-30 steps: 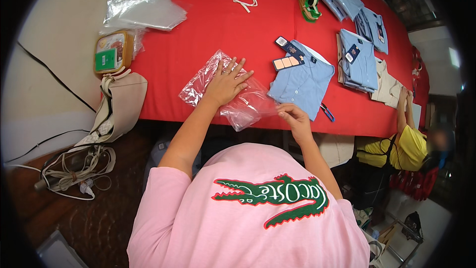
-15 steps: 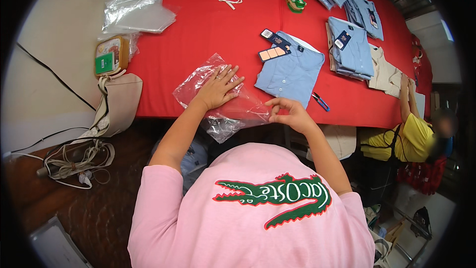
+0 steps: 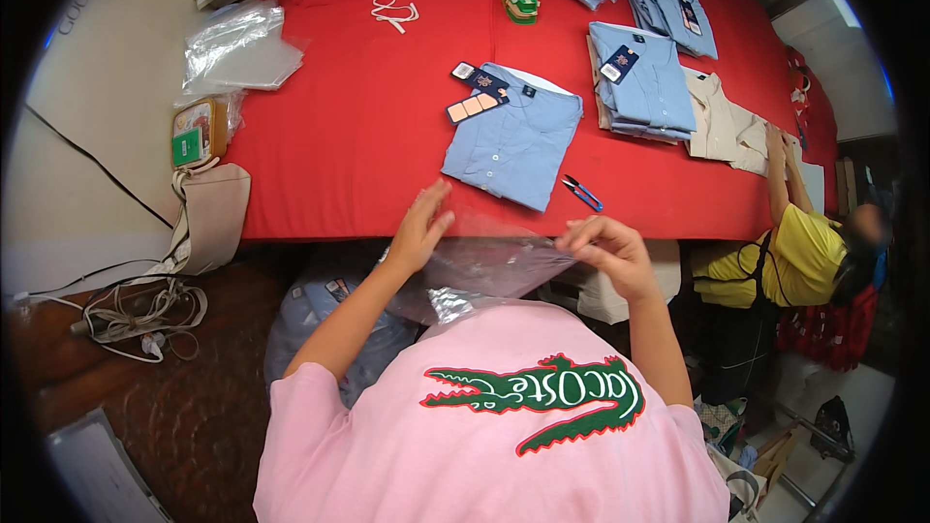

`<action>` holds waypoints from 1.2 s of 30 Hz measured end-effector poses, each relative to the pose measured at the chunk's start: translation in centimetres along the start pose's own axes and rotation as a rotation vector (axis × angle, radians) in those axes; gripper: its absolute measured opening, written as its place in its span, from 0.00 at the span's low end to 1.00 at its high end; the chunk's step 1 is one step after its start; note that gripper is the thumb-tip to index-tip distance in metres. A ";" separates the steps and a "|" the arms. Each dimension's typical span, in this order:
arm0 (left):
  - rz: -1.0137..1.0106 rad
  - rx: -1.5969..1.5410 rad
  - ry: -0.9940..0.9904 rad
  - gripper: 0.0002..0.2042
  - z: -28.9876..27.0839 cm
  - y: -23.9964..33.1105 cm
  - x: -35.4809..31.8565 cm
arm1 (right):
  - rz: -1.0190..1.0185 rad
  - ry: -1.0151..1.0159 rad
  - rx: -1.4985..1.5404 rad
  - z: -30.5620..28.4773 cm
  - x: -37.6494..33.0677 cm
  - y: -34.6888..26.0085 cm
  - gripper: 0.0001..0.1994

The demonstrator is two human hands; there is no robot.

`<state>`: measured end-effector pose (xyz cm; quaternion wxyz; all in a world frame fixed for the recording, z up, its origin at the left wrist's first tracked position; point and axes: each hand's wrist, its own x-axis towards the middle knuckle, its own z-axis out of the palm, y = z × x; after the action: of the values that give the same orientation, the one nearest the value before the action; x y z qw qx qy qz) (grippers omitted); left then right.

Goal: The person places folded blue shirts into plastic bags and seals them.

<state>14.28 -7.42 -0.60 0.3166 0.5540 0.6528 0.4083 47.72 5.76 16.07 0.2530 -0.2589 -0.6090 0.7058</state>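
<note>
Two hands of mine now hold the clear plastic bag up off the worktop; a moment ago it lay flat on the red cloth under my left palm. My left hand has its fingers spread wide and flat against the bag's near side at about ten o'clock, while my right hand pinches the bag's edge between thumb and fingertips at two o'clock. The bag hangs stretched between them, just below the worktop's front edge and over my lap. Lifting it free looks to me like opening its mouth. The folded light blue shirt with its hang tags lies at twelve o'clock from the bag, untouched, with small blue snips just beside it at one o'clock. More folded blue shirts sit farther off.
</note>
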 end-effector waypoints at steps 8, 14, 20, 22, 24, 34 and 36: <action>-0.459 -0.022 0.314 0.28 4.0 -1.8 12.9 | 0.203 0.206 0.050 -5.3 -8.3 1.3 0.03; -0.492 -0.311 0.317 0.20 5.9 -0.8 9.0 | 0.306 0.348 -0.007 -6.3 -14.3 6.0 0.04; -0.571 -0.242 0.398 0.21 7.5 1.0 -0.9 | 0.341 0.445 -0.036 -7.5 -16.5 9.1 0.05; -0.596 -0.163 0.425 0.27 7.2 1.9 -2.7 | 0.322 0.464 -0.148 -8.0 -16.0 10.5 0.04; -0.584 -0.017 0.469 0.36 6.1 4.2 -2.2 | 0.267 0.397 -0.351 -8.3 -15.2 11.2 0.04; -0.192 0.710 -0.201 0.73 -2.4 3.7 10.0 | 0.067 -0.118 -0.843 -3.1 -8.0 9.1 0.04; -0.209 0.762 -0.221 0.72 -2.9 3.6 11.1 | 0.086 -0.136 -0.856 -2.1 -7.5 9.3 0.04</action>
<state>11.36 3.10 4.39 0.1968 0.6030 0.7720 0.0409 54.27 1.02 7.06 0.0526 -0.3187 -0.8506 0.4149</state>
